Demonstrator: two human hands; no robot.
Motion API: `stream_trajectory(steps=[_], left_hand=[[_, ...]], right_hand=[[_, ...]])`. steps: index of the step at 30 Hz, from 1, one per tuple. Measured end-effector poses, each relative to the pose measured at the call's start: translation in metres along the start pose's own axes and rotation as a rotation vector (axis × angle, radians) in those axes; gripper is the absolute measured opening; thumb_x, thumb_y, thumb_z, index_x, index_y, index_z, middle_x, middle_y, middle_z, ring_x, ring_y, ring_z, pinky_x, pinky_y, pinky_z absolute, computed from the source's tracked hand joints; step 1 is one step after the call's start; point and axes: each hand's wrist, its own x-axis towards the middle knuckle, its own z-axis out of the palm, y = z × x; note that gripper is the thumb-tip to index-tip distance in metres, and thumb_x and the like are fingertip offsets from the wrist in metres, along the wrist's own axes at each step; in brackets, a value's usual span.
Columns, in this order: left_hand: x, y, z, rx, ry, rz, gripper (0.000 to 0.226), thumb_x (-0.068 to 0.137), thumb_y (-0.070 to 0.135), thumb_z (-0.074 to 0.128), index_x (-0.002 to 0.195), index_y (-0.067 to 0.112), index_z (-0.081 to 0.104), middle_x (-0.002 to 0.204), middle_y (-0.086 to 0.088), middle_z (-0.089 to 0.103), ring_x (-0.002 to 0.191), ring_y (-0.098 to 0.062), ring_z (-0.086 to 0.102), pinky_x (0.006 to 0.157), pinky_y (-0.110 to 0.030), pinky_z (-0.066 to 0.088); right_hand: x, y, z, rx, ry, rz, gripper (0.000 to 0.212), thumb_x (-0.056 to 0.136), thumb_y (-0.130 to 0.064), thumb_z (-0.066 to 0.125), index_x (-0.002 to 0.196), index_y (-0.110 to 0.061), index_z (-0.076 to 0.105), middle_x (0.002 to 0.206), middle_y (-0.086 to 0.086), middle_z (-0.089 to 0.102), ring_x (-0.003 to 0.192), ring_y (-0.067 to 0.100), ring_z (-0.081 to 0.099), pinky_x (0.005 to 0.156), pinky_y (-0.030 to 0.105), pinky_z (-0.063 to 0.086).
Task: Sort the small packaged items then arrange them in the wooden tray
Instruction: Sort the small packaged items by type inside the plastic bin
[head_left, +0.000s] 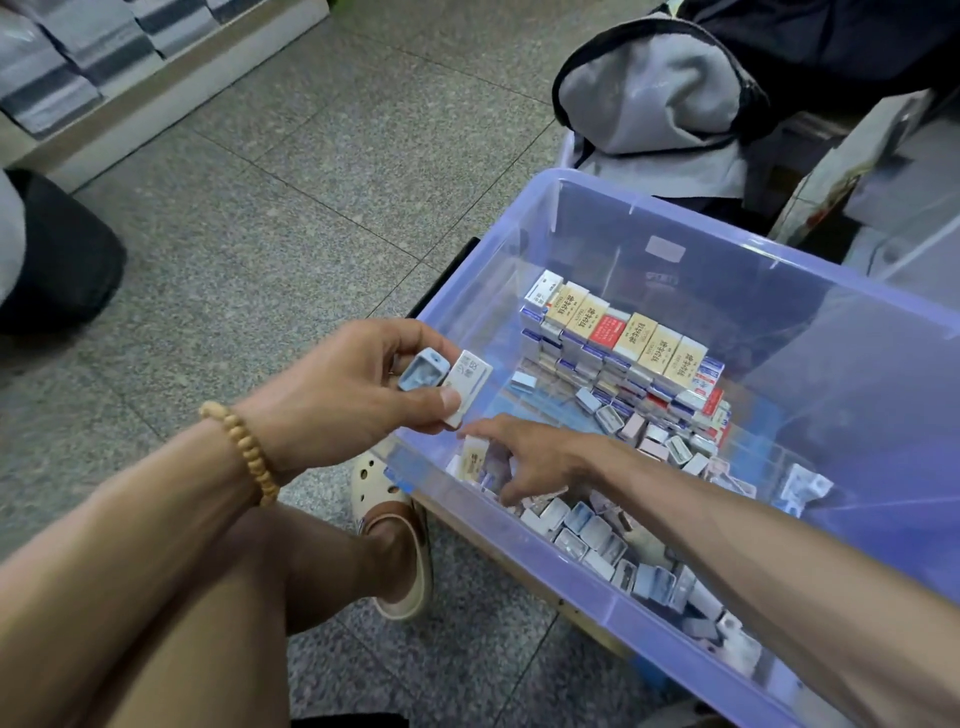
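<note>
Hands: left grips two packets | right relaxed among loose packets | bin wall between

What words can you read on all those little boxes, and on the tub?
White box held in the left hand: grey Chinese characters, too blurred to read.
Row of tan boxes stacked in the blue plastic tub: dark vertical Chinese characters, too small to read.
Red box in that row: white print, unreadable.
Sticker on the tub's far wall: blank or too faint to tell.
</note>
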Motion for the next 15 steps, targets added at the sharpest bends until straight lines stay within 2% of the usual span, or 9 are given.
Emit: stream_trajectory(steps=[2, 5, 6, 9, 11, 13, 15], left_hand=[[0.000, 0.002, 0.002, 0.014, -0.007, -0.006, 0.017, 0.084, 0.004, 0.068, 0.099, 0.012, 0.064, 0.086, -0.015, 0.074, 0.078, -0.022, 0.073, 0.083, -0.036, 0.059], [0.001, 0.005, 0.003, 0.051, -0.018, -0.008, 0.015, 0.085, 0.005, 0.068, 0.098, 0.011, 0.065, 0.085, -0.015, 0.074, 0.078, -0.020, 0.073, 0.088, -0.044, 0.057], [0.002, 0.006, 0.004, 0.057, -0.014, -0.014, 0.015, 0.085, 0.006, 0.069, 0.099, 0.011, 0.065, 0.086, -0.015, 0.074, 0.078, -0.021, 0.073, 0.089, -0.048, 0.055], [0.003, 0.007, 0.005, 0.059, -0.007, -0.029, 0.016, 0.085, 0.008, 0.070, 0.099, 0.012, 0.066, 0.084, -0.014, 0.074, 0.080, -0.023, 0.073, 0.089, -0.056, 0.053], [0.005, 0.006, 0.004, 0.053, -0.008, -0.034, 0.015, 0.085, 0.008, 0.070, 0.099, 0.012, 0.066, 0.084, -0.013, 0.074, 0.081, -0.024, 0.073, 0.089, -0.054, 0.054], [0.007, 0.004, 0.005, 0.047, -0.012, -0.031, 0.016, 0.085, 0.008, 0.070, 0.100, 0.012, 0.066, 0.083, -0.012, 0.074, 0.081, -0.024, 0.073, 0.089, -0.051, 0.055], [0.009, 0.004, 0.007, 0.039, -0.016, -0.030, 0.016, 0.085, 0.008, 0.070, 0.099, 0.012, 0.066, 0.085, -0.013, 0.074, 0.081, -0.023, 0.073, 0.087, -0.044, 0.057]], right_hand=[[0.006, -0.010, 0.004, -0.150, -0.039, -0.062, 0.067, 0.087, -0.008, 0.064, 0.148, -0.022, 0.041, 0.142, 0.001, 0.043, 0.117, 0.016, 0.047, 0.095, 0.026, 0.037], [0.008, -0.015, 0.005, -0.248, -0.104, -0.068, 0.054, 0.092, -0.006, 0.056, 0.143, -0.022, 0.050, 0.157, 0.001, 0.029, 0.116, 0.016, 0.045, 0.090, 0.018, 0.027], [0.007, -0.013, 0.005, -0.257, -0.117, -0.060, 0.052, 0.092, -0.006, 0.057, 0.141, -0.022, 0.052, 0.157, 0.000, 0.028, 0.117, 0.016, 0.047, 0.091, 0.018, 0.027], [-0.005, -0.003, 0.006, -0.210, -0.138, -0.043, 0.044, 0.091, -0.009, 0.064, 0.133, -0.020, 0.059, 0.153, -0.001, 0.032, 0.103, 0.013, 0.052, 0.094, 0.023, 0.037], [-0.020, 0.007, 0.009, -0.177, -0.143, -0.034, 0.041, 0.089, -0.010, 0.067, 0.129, -0.020, 0.063, 0.148, 0.000, 0.038, 0.109, 0.016, 0.055, 0.099, 0.029, 0.045], [-0.037, 0.020, 0.014, -0.164, -0.143, 0.012, 0.038, 0.087, -0.010, 0.069, 0.124, -0.019, 0.066, 0.143, 0.000, 0.046, 0.119, 0.018, 0.054, 0.104, 0.036, 0.046], [-0.052, 0.034, 0.018, -0.139, -0.140, 0.068, 0.032, 0.085, -0.008, 0.071, 0.114, -0.020, 0.068, 0.134, -0.001, 0.056, 0.117, 0.018, 0.056, 0.101, 0.037, 0.048]])
